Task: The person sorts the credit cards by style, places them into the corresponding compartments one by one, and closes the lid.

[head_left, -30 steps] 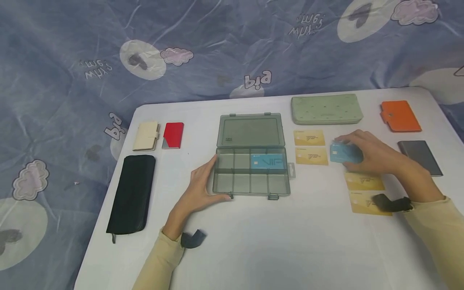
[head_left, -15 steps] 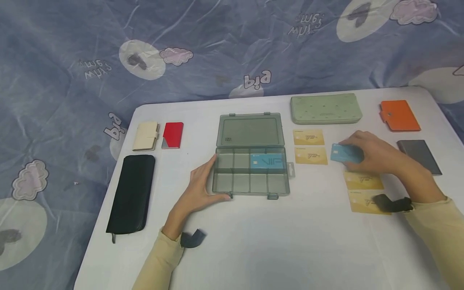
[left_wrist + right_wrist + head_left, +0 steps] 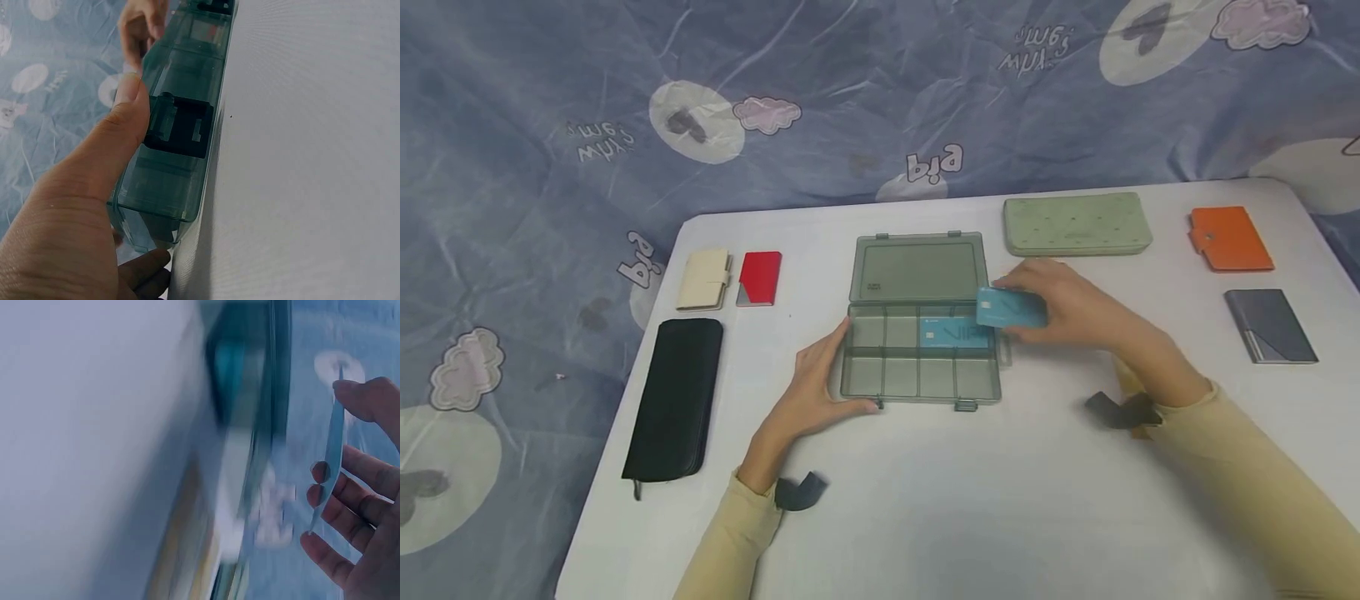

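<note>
My left hand [image 3: 812, 383] holds the left side of a grey-green clear plastic divided box [image 3: 880, 375], thumb at its front wall. In the left wrist view the thumb [image 3: 106, 144] lies beside a dark latch [image 3: 179, 125] and fingertips show at the lower corner. The box's lid [image 3: 921, 268] lies folded back. One blue card [image 3: 951, 332] lies in the rear right compartments. Above the box's right rear edge, my right hand [image 3: 1067, 304] pinches another blue card [image 3: 1009, 309]; the right wrist view shows this card [image 3: 334, 444] slightly bent between thumb and fingers.
Yellow cards [image 3: 1129, 382] are mostly covered by my right wrist and hand. A green case [image 3: 1077, 225], orange card holder [image 3: 1231, 239] and dark grey holder [image 3: 1272, 327] lie right. Leftward lie a black zip wallet [image 3: 675, 400], cream holder [image 3: 703, 279] and red holder [image 3: 760, 277].
My right hand has carried the blue card leftward from near the yellow cards to over the box's right edge. The left hand and the box have stayed put.
</note>
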### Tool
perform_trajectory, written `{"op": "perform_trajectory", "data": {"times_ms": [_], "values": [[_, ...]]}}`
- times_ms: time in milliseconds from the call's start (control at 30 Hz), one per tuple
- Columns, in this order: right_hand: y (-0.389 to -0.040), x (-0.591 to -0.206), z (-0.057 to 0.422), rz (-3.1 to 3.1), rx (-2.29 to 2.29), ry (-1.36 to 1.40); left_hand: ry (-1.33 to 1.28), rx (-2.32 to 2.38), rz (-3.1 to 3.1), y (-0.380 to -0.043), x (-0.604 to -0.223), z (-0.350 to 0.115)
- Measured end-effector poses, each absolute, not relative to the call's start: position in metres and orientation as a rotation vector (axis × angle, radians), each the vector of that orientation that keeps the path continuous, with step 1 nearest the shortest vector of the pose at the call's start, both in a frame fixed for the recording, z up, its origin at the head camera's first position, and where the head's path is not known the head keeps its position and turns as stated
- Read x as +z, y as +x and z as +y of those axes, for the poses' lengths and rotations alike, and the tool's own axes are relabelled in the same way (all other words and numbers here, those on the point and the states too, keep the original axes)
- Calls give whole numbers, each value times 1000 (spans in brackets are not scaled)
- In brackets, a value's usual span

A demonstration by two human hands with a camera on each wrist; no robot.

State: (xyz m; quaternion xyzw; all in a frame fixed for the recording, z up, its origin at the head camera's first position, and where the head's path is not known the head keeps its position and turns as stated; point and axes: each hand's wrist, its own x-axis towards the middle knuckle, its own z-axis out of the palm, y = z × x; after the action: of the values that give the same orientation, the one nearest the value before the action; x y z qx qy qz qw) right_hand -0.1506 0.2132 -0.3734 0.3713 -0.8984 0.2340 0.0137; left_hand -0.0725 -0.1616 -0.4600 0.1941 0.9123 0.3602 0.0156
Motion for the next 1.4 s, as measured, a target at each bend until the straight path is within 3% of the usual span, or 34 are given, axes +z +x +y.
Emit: {"op": "perform_trajectory", "data": {"times_ms": [233, 533, 1000, 1400], "values": [[-153, -383, 156, -2798, 779, 1329, 608, 1133, 2835, -73, -464, -162], [-155, -392, 144, -2773, 763, 1369, 597, 1105, 2842, -74, -462, -163], [-148, -401, 165, -2569, 769, 1409, 597, 1108, 2839, -71, -457, -163], [-148, -403, 246, -2909, 658, 1029, 608, 1101, 2840, -72, -457, -162]]}}
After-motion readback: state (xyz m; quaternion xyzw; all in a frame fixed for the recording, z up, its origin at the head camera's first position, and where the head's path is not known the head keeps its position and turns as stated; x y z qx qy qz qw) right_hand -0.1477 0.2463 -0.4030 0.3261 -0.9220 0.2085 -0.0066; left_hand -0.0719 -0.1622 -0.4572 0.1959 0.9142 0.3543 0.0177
